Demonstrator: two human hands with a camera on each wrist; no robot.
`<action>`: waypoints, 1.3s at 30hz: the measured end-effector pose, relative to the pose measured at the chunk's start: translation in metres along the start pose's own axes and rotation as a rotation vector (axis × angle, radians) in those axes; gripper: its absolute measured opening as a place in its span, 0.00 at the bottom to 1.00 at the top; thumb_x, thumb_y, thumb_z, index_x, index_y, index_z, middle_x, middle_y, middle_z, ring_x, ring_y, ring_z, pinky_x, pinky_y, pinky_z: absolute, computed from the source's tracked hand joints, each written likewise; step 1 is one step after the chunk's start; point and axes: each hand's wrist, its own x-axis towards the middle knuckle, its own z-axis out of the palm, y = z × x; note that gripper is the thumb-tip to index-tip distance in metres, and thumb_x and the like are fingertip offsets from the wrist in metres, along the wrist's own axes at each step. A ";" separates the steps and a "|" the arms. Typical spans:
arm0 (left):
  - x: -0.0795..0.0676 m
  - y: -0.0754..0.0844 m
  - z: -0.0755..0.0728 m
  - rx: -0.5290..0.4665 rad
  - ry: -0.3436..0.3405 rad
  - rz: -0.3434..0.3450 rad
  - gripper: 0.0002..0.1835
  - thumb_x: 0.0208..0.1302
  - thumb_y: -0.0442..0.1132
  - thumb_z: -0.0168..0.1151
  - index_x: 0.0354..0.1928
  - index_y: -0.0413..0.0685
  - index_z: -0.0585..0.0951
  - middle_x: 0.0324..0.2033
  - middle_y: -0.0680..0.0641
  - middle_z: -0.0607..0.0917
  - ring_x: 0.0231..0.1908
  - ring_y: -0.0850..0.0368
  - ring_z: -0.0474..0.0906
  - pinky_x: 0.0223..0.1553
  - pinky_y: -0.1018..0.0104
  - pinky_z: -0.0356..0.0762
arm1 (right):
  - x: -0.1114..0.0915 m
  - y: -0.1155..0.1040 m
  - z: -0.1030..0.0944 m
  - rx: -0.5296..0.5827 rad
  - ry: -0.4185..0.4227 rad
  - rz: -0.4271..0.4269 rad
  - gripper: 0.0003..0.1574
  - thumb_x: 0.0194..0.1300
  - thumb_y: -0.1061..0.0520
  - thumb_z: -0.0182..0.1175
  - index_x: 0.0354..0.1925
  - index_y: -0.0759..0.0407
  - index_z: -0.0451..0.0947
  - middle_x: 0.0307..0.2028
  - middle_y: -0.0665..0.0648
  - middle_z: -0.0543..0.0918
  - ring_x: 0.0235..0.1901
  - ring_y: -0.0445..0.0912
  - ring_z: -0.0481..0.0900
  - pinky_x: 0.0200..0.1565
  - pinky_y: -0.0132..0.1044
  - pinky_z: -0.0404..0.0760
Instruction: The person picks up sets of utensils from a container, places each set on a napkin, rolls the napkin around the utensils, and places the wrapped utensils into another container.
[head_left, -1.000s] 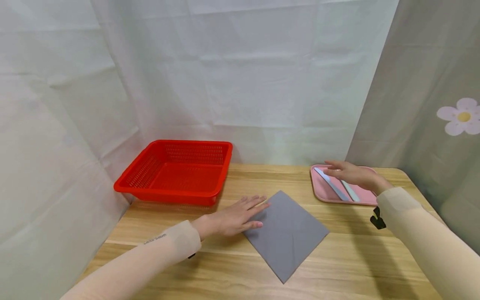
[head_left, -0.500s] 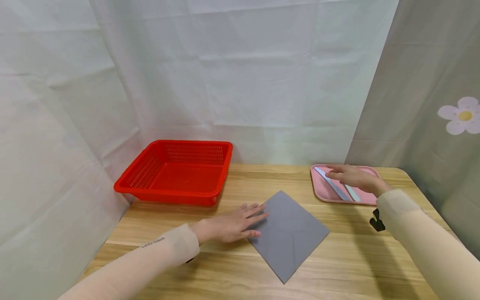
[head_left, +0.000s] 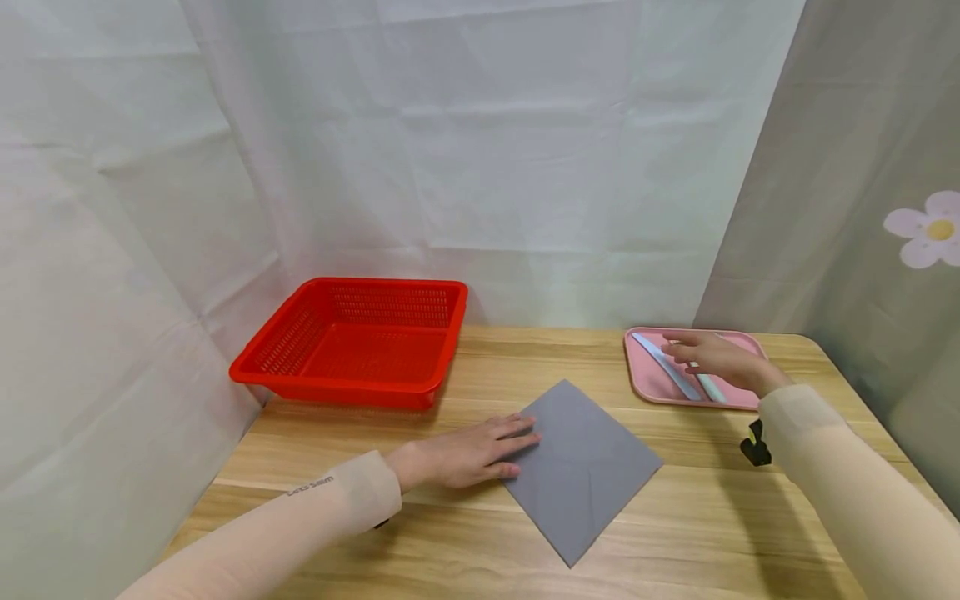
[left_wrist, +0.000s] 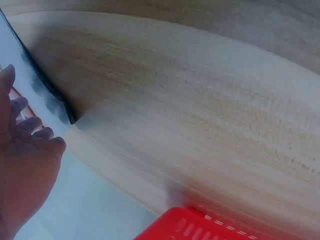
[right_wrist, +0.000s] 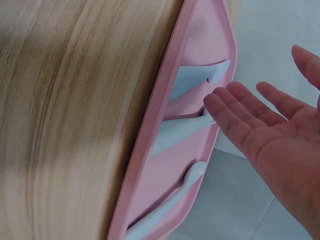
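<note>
At a flat grey square and rimmed pink tray, the left and right hands are loosely uncurled.

Room between red basket and pink tray, curtain blocking behind

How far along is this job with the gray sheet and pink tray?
Looks done: the gray sheet lies flat on the table. Under way: nothing held; the left grip is at the sheet's corner, the right grip hovers over the pink tray. Probably remaining: three unheld utensils on the tray.
</note>
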 end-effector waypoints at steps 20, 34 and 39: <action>-0.001 -0.001 0.002 -0.005 0.038 0.036 0.33 0.82 0.47 0.52 0.82 0.46 0.58 0.81 0.42 0.56 0.81 0.47 0.49 0.78 0.56 0.53 | 0.003 0.009 -0.001 0.092 0.066 0.058 0.38 0.86 0.54 0.41 0.76 0.82 0.47 0.65 0.81 0.70 0.60 0.61 0.75 0.64 0.57 0.77; -0.002 -0.003 0.000 -0.037 -0.002 0.031 0.32 0.83 0.44 0.51 0.82 0.47 0.59 0.82 0.43 0.55 0.81 0.47 0.49 0.78 0.58 0.51 | 0.016 0.010 0.001 0.033 0.084 0.110 0.35 0.84 0.56 0.46 0.72 0.85 0.55 0.58 0.76 0.77 0.55 0.58 0.77 0.55 0.49 0.81; -0.002 -0.004 0.001 -0.036 -0.012 0.022 0.32 0.83 0.45 0.51 0.83 0.49 0.57 0.82 0.44 0.54 0.81 0.49 0.47 0.79 0.59 0.50 | 0.021 0.012 0.005 -0.018 0.124 0.139 0.34 0.81 0.60 0.49 0.70 0.86 0.57 0.57 0.78 0.78 0.52 0.56 0.80 0.52 0.47 0.83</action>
